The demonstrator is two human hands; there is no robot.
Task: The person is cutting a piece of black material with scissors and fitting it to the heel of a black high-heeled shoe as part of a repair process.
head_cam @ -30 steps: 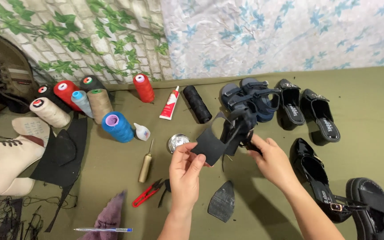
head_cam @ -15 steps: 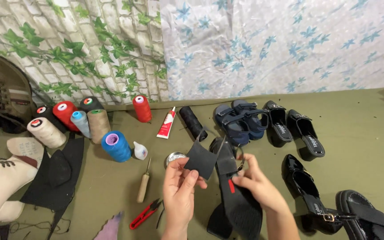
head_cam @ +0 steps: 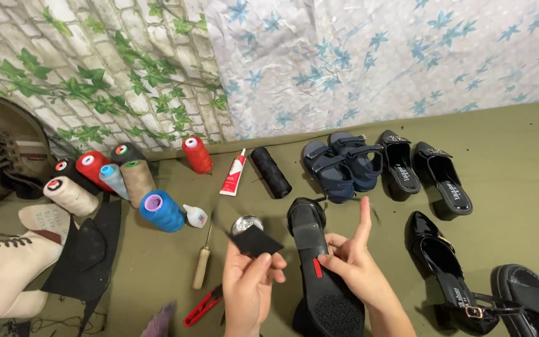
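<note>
My left hand (head_cam: 249,281) pinches a small flat black rubber piece (head_cam: 256,240) between thumb and fingers, held up over the green floor. My right hand (head_cam: 354,265) steadies a black shoe (head_cam: 316,268) turned sole up, heel pointing away from me, with a red mark on the sole. Its fingers rest on the sole's right side and the index finger points up. The black piece hangs just left of the shoe's heel, apart from it.
Thread cones (head_cam: 160,211) in blue, red (head_cam: 198,154), cream and black lie at the left with a glue tube (head_cam: 233,173), a small glue bottle (head_cam: 195,216), a wooden-handled awl (head_cam: 203,263) and red snips (head_cam: 202,306). Navy sandals (head_cam: 338,163) and black shoes (head_cam: 428,171) line the right; boots (head_cam: 4,268) sit far left.
The shoe has been turned sole up and lowered between my hands. The black piece has moved left and away from the shoe. The view has tilted up slightly.
</note>
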